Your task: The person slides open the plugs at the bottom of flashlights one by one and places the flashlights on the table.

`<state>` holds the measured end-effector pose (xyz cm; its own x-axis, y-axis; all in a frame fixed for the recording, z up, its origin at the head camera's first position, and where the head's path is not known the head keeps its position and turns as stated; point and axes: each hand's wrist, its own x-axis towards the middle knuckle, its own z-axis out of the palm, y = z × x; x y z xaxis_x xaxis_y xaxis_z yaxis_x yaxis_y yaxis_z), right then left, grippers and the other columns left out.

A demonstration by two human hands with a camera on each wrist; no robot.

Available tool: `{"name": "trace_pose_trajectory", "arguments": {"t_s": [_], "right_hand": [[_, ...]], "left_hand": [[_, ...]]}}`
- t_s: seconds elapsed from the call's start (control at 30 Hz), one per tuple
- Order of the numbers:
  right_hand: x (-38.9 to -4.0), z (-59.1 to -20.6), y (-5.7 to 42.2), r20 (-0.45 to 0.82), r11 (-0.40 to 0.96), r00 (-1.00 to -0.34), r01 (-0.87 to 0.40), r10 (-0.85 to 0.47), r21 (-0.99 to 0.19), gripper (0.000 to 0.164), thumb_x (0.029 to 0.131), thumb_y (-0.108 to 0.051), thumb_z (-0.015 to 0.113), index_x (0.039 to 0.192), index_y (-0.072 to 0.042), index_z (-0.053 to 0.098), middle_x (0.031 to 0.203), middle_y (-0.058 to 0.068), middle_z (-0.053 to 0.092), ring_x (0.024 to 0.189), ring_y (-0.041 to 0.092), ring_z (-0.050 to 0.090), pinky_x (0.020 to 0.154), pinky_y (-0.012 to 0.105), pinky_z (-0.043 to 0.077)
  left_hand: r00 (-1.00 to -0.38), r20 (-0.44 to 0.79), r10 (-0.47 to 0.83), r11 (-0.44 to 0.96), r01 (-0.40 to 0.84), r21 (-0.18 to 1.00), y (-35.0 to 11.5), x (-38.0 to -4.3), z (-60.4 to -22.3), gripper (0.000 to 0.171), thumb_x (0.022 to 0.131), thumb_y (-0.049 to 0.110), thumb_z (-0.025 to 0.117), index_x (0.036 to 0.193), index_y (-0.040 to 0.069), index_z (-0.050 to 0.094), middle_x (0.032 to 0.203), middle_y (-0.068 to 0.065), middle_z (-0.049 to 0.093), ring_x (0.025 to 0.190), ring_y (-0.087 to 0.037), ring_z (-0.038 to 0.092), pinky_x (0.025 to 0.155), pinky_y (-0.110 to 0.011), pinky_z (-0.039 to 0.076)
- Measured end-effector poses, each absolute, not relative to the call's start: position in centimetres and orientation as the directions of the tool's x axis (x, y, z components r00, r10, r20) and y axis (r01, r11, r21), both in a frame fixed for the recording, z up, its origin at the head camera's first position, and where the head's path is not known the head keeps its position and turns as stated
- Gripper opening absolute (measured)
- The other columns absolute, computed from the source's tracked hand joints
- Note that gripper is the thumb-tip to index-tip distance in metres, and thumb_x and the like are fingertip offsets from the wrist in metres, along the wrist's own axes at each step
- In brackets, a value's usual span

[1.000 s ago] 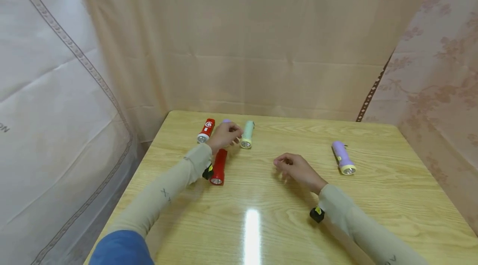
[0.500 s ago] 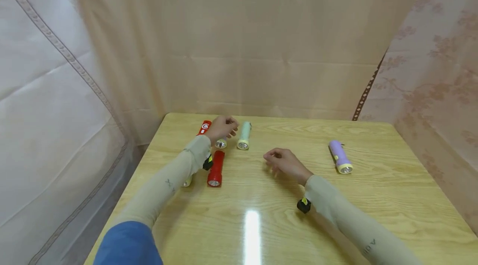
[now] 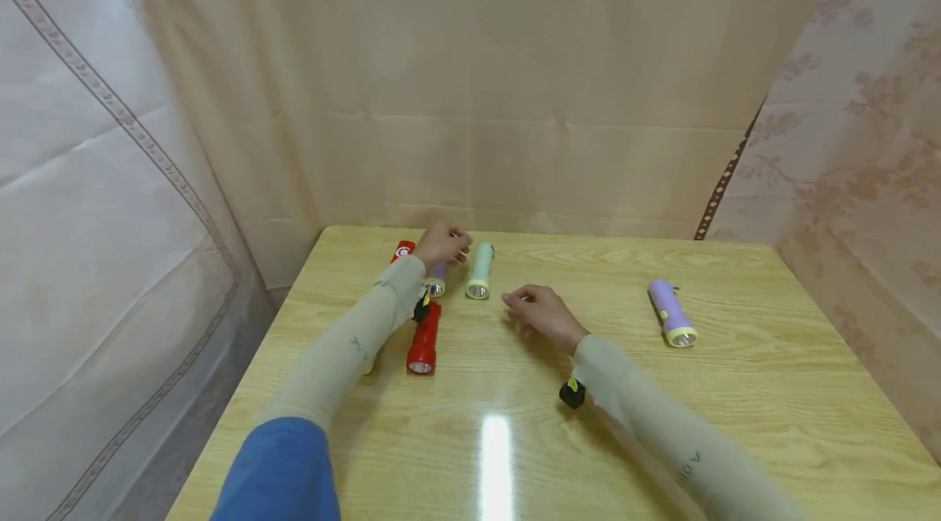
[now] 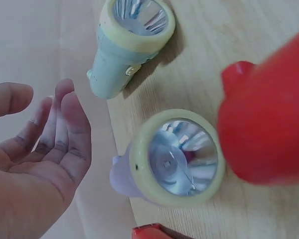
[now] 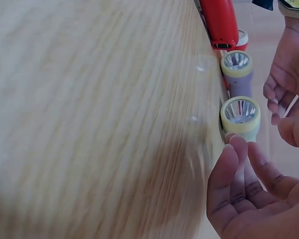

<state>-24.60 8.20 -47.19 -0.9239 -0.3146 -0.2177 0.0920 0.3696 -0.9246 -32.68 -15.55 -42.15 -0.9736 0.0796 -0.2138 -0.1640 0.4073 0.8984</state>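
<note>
My left hand (image 3: 443, 245) hovers at the far left of the table over the back of a purple flashlight (image 3: 436, 282); its fingers bend loosely around nothing. A mint green flashlight (image 3: 481, 269) lies just right of that hand. In the left wrist view, a gap separates the left hand (image 4: 45, 154) from both yellow-rimmed flashlights. My right hand (image 3: 546, 317) is held above the table's middle, fingers relaxed, with nothing in them. A red flashlight (image 3: 424, 341) lies nearer, by the left wrist. Another red flashlight (image 3: 403, 250) is partly hidden behind the left hand and sleeve.
A second purple flashlight (image 3: 672, 313) lies on the right side of the wooden table (image 3: 559, 456). Under the left forearm a pale yellow rim (image 3: 369, 364) peeks out. Behind the table's far edge hangs a beige cloth (image 3: 515, 96).
My right hand has moved left toward the mint green flashlight. The left hand has shifted slightly, uncovering the purple flashlight's front and covering more of the rear red one. The flashlights appear unmoved.
</note>
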Motion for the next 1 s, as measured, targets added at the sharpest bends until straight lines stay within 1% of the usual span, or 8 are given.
{"name": "trace_pose_trajectory", "arguments": {"t_s": [0.17,0.3,0.4,0.5,0.6,0.73,0.8,1.0], "right_hand": [[-25.1,-47.0,7.0,-0.224,0.378,-0.935,0.109,-0.275,-0.919,0.04,0.103,-0.04,0.064,0.118,-0.003,0.066,0.105,0.016,0.073,0.076,0.023,0.065,0.066,0.032,0.055],[-25.4,-46.8,5.9,-0.236,0.378,-0.941,0.132,-0.242,-0.916,0.042,0.102,-0.041,0.064,0.118,-0.002,0.065,0.104,0.016,0.073,0.074,0.021,0.067,0.065,0.03,0.054],[-25.6,-46.7,5.1,-0.243,0.368,-0.947,0.153,-0.212,-0.917,0.043,0.102,-0.04,0.064,0.119,0.0,0.064,0.102,0.018,0.073,0.071,0.02,0.066,0.064,0.029,0.054],[-25.9,-46.9,4.4,-0.244,0.37,-0.951,0.16,-0.192,-0.915,0.046,0.102,-0.042,0.065,0.119,0.001,0.063,0.1,0.018,0.073,0.069,0.019,0.066,0.063,0.028,0.054],[-26.1,-47.2,3.7,-0.232,0.391,-0.957,0.149,-0.176,-0.908,0.051,0.1,-0.046,0.067,0.117,0.001,0.066,0.097,0.017,0.073,0.067,0.018,0.065,0.061,0.028,0.054],[-26.3,-47.2,2.9,-0.209,0.435,-0.965,0.12,-0.161,-0.892,0.052,0.099,-0.049,0.066,0.108,0.002,0.071,0.093,0.015,0.072,0.061,0.019,0.064,0.058,0.029,0.054],[-26.2,-47.1,2.6,-0.209,0.448,-0.966,0.12,-0.153,-0.886,0.052,0.098,-0.049,0.067,0.102,0.003,0.072,0.089,0.015,0.071,0.058,0.019,0.063,0.055,0.03,0.053],[-26.7,-46.8,1.8,-0.257,0.473,-0.958,0.167,-0.131,-0.865,0.051,0.096,-0.048,0.071,0.085,0.002,0.072,0.069,0.01,0.066,0.048,0.016,0.057,0.047,0.028,0.046]], "left_hand": [[-0.972,-0.229,0.057,0.407,-0.187,0.894,-14.9,-33.4,-42.6,0.025,0.104,0.014,0.06,0.118,-0.006,0.062,0.117,-0.028,0.066,0.099,-0.039,0.071,0.093,-0.049,0.057],[-0.972,-0.234,0.024,0.418,-0.203,0.885,-14.3,-33.8,-43.2,0.021,0.102,0.01,0.061,0.115,-0.006,0.063,0.109,-0.024,0.067,0.088,-0.034,0.072,0.088,-0.047,0.059],[-0.971,-0.24,0.013,0.435,-0.211,0.876,-13.8,-33.9,-43.2,0.017,0.1,0.008,0.062,0.11,-0.005,0.064,0.102,-0.019,0.066,0.08,-0.028,0.071,0.088,-0.049,0.059],[-0.968,-0.249,0.021,0.461,-0.212,0.862,-13.4,-33.8,-43.0,0.014,0.1,0.008,0.063,0.107,-0.004,0.064,0.099,-0.016,0.065,0.08,-0.027,0.069,0.091,-0.052,0.057],[-0.968,-0.249,0.044,0.477,-0.198,0.856,-13.3,-33.8,-42.9,0.012,0.101,0.008,0.062,0.106,-0.003,0.063,0.098,-0.015,0.063,0.083,-0.03,0.069,0.092,-0.054,0.056],[-0.966,-0.254,0.053,0.483,-0.198,0.853,-13.4,-34.3,-43.3,0.011,0.101,0.008,0.062,0.104,-0.003,0.062,0.097,-0.014,0.062,0.082,-0.03,0.069,0.092,-0.053,0.056],[-0.962,-0.268,0.043,0.49,-0.214,0.845,-13.6,-34.8,-43.6,0.01,0.101,0.009,0.063,0.103,-0.001,0.061,0.098,-0.014,0.062,0.08,-0.027,0.068,0.09,-0.051,0.057],[-0.955,-0.295,0.025,0.534,-0.236,0.812,-14.3,-35.7,-44.4,0.01,0.101,0.012,0.064,0.1,0.003,0.061,0.106,-0.017,0.067,0.088,-0.034,0.072,0.084,-0.046,0.059]]}}
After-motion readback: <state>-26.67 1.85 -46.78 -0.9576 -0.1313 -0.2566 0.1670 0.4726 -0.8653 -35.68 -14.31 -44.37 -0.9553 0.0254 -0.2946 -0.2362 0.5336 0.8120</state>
